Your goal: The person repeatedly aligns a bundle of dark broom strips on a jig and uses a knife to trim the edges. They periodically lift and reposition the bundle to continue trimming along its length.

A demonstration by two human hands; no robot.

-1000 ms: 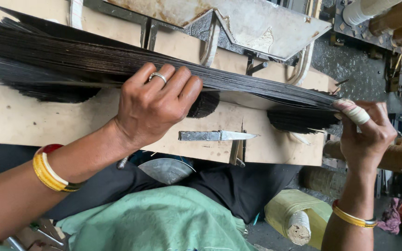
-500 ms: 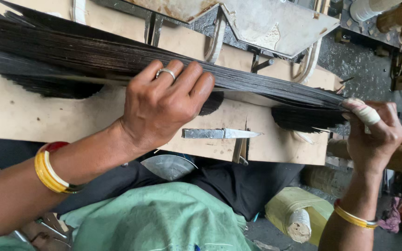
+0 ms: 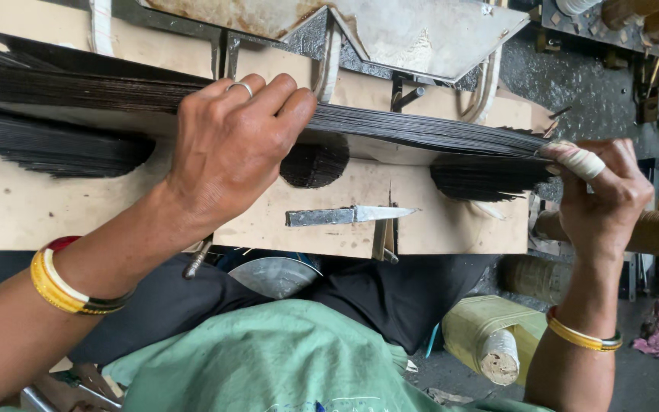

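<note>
Black, thin sticks lie in a long bundle across the pale wooden counter, running from the left edge of the picture to the right hand. The left hand lies over the middle of the bundle, its fingers curled down over the top and pressing the sticks; a ring sits on one of them. The right hand pinches the bundle's far end between thumb and a forefinger wrapped in pale tape.

Just under the left fingers a small dark fan of stick ends lies on the counter; another fan lies just beside the right fingers, and a wider one spreads well to the left. A flat metal blade lies below, between the two hands.

A yellow jerrycan stands on the floor below the right wrist, its mouth plugged with a pale stopper; what it contains cannot be seen. A round metal bowl is half hidden under the counter's edge and green cloth. The bundle's left end is cut off by the frame.
</note>
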